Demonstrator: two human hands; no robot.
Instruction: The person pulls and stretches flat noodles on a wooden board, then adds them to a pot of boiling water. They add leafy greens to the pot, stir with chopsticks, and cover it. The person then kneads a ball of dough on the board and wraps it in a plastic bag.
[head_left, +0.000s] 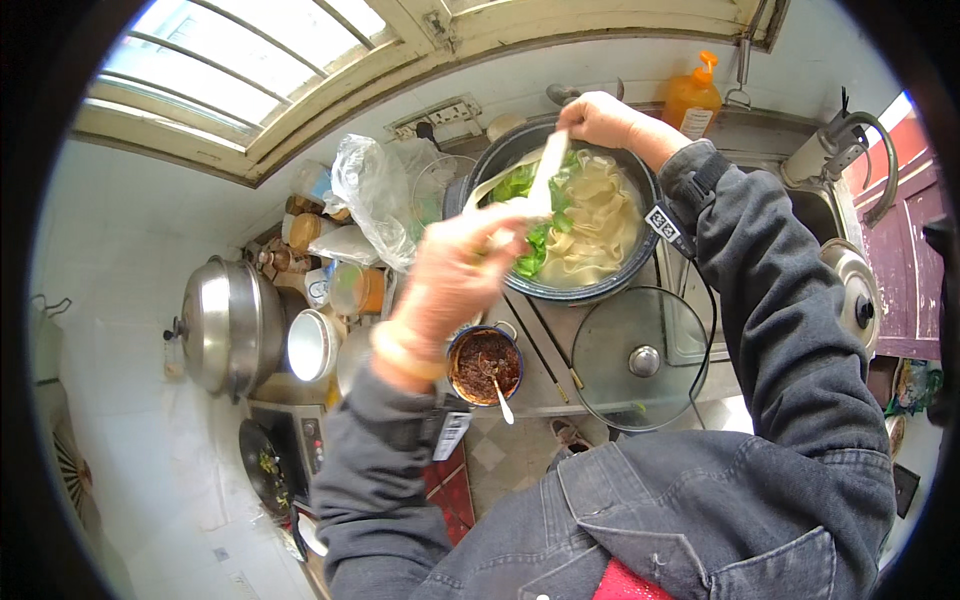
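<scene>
A strip of flat noodle dough (551, 165) is stretched over a dark speckled pot (480, 169). My right hand (600, 120) pinches its upper end at the far rim. My left hand (461, 262), blurred by motion, grips the dough at the pot's near left side; its fingers are partly hidden. Wide noodles (596, 225) and green leafy vegetables (532, 251) lie in pale liquid in the pot. Below it are a pair of chopsticks (540, 349), a glass lid (645, 330) with a metal knob, and a bowl of dark red-brown sauce (487, 356) with a spoon in it.
A clear plastic bag (375, 195), jars and a white bowl (309, 345) crowd the left side near a large steel steamer pot (225, 326). An orange pump bottle (690, 97) stands at the back right. Farther right are a sink (814, 214) and another metal lid (851, 296).
</scene>
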